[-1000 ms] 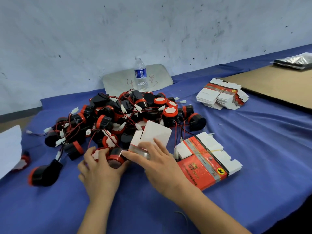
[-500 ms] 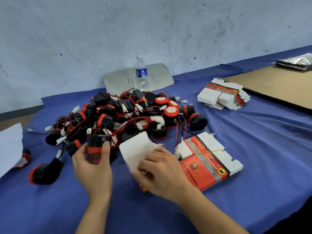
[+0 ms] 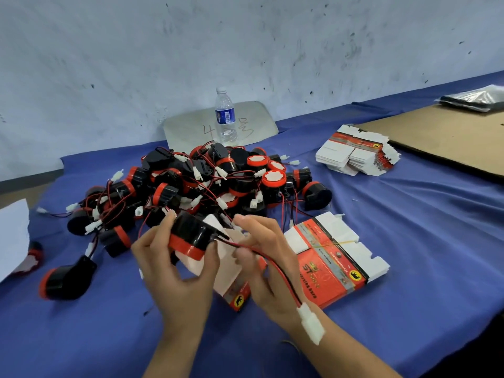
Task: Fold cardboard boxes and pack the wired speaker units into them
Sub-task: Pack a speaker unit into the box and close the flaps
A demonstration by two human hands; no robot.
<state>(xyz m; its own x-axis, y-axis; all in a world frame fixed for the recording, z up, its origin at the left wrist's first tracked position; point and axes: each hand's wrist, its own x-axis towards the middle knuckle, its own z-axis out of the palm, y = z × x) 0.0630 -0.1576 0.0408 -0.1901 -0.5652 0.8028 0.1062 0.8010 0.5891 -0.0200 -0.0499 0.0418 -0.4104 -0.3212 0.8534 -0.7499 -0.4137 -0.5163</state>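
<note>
Speaker units lie in a tangled heap (image 3: 207,184) of black-and-red bodies, red-and-black wires and white plugs on the blue cloth (image 3: 409,241). Far left of the heap, a white sheet (image 3: 12,238) overlaps the cloth, with a stray unit (image 3: 32,257) partly under its edge. A lone unit (image 3: 65,279) lies on its side just left and in front of the heap.

Directly in front of the heap, the left hand (image 3: 177,274) holds one speaker unit (image 3: 193,233) off the cloth, thumb and fingers clamped around its body and red rim. The unit sits at the open mouth of a half-folded box (image 3: 231,282), which the right hand (image 3: 267,263) grips with curled fingers. The unit's wire (image 3: 278,268) trails across that hand, and its white connector (image 3: 311,323) rests on the wrist.

Just right of the hands, in front of the heap, lies a banded bundle of flat boxes (image 3: 332,263). Behind the heap a water bottle (image 3: 225,115) stands upright against a grey board (image 3: 256,118). Right of the heap sits a stack of flat boxes (image 3: 357,151), then a brown cardboard sheet (image 3: 441,135), with plastic bags (image 3: 474,98) at its far edge.
</note>
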